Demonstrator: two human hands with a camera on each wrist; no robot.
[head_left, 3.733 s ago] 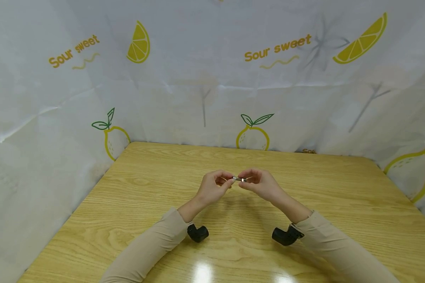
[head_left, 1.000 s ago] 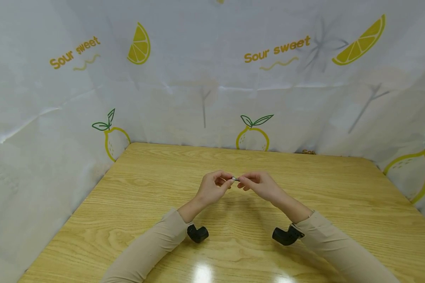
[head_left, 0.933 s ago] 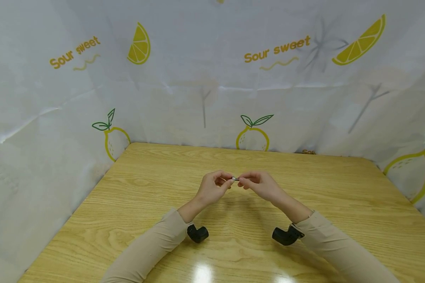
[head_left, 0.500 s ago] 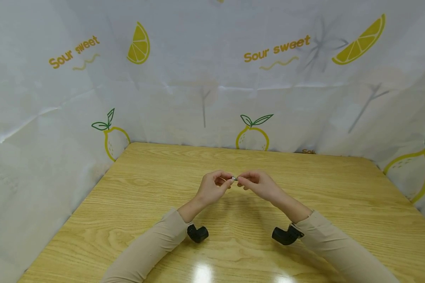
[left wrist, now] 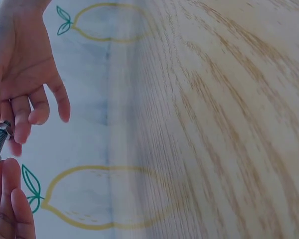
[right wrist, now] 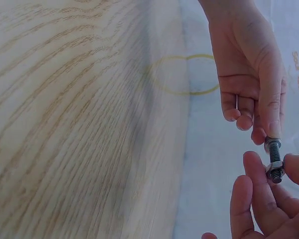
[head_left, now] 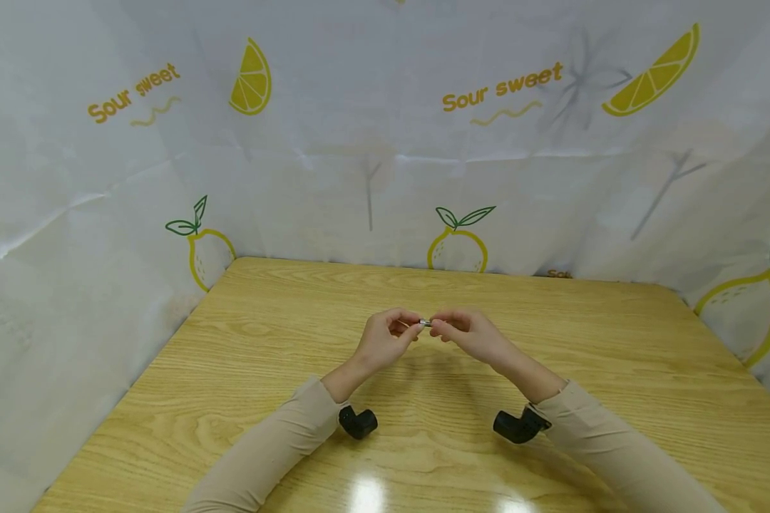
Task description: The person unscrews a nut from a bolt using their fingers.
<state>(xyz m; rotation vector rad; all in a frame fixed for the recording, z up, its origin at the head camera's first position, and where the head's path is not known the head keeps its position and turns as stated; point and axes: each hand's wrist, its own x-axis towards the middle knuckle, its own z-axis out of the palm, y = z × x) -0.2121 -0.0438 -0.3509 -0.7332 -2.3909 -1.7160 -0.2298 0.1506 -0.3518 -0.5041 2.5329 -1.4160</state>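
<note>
A small metal bolt [head_left: 425,323] lies level between my two hands, above the table. My left hand [head_left: 385,336] pinches its head end between thumb and fingers. From the other side, my right hand [head_left: 480,338] pinches the hex nut [right wrist: 275,168] with thumb and index finger. In the right wrist view, bare thread shows between the bolt head and the nut, and the threaded tip pokes out past the nut. The left wrist view catches the nut [left wrist: 5,127] at the right fingertips, while most of the left hand [left wrist: 10,204] falls outside that picture.
The wooden table [head_left: 282,356] extends under both forearms. A white cloth with lemon prints [head_left: 334,142] hangs behind it and along the sides. Black wrist mounts [head_left: 359,424] stick out below both beige sleeves.
Earlier the right fingers were spread wider and the nut showed between them; now the right fingertips cover it in the head view. The left hand keeps its place at the bolt head.
</note>
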